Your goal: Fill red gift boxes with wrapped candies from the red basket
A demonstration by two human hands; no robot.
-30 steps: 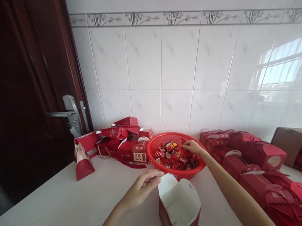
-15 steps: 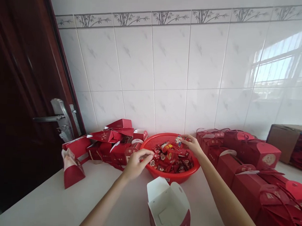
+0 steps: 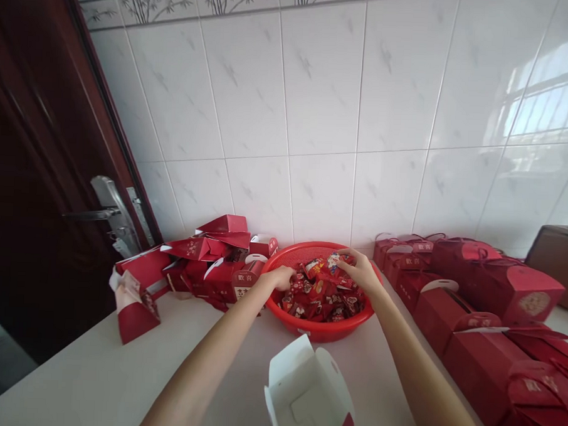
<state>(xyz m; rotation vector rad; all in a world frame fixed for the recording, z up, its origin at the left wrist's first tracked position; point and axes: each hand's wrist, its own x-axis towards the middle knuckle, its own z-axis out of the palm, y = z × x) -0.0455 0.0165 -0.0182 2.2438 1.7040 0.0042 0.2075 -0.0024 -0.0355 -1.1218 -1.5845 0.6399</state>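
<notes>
- Many red-wrapped sweets (image 3: 315,296) lie in a red plastic basket (image 3: 326,331) on the counter (image 3: 165,336).
- Right hand (image 3: 362,273) pinches a patterned packet (image 3: 333,263); left hand (image 3: 277,278) dips among the sweets, its grip unclear.
- Open white-lined box (image 3: 290,367) stands just before the basket.

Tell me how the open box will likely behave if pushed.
The box is probably light, as no contents show inside. Its thin flaps would probably bend easily. Being flat-sided, it should slide rather than roll.
</notes>
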